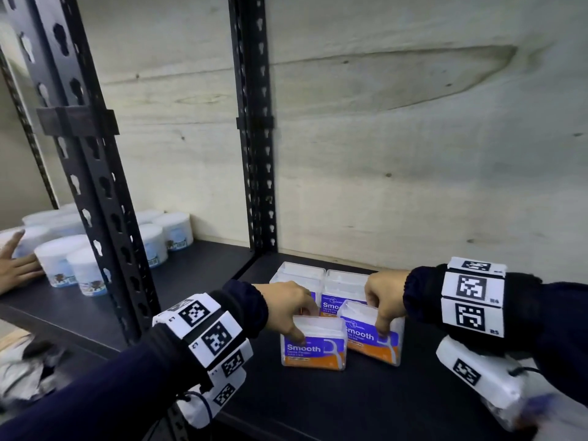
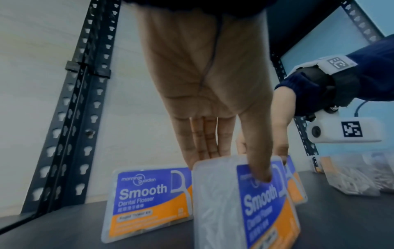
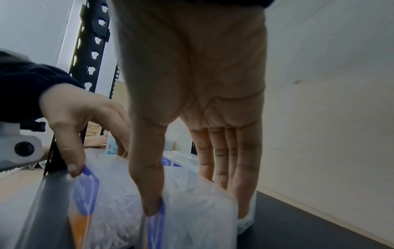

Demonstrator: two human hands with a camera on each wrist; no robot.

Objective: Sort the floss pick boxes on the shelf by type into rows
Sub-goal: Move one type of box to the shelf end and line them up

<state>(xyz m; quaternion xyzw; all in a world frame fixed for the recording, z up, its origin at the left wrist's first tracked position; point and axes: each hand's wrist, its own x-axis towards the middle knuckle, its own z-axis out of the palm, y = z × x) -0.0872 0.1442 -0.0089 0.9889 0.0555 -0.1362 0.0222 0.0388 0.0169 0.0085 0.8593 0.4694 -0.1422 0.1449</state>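
Note:
Four clear floss pick boxes with purple and orange "Smooth" labels sit on the dark shelf (image 1: 318,405). Two stand side by side at the back (image 1: 297,276) (image 1: 345,286). My left hand (image 1: 300,324) pinches the front left box (image 1: 313,348) from above, thumb on its label and fingers behind. My right hand (image 1: 380,316) grips the front right box (image 1: 370,340) the same way; that box sits slightly skewed. In the left wrist view the left hand (image 2: 230,166) holds its box (image 2: 245,210) beside a back box (image 2: 149,198). The right wrist view shows the right hand (image 3: 196,202) on its box (image 3: 192,224).
Black slotted uprights (image 1: 101,192) (image 1: 257,154) stand left of the boxes, with a pale wooden back panel (image 1: 413,154) behind. White tubs with blue labels (image 1: 70,259) fill the neighbouring shelf at left, where another person's hand (image 1: 16,268) rests. More clear boxes (image 2: 351,175) lie further right.

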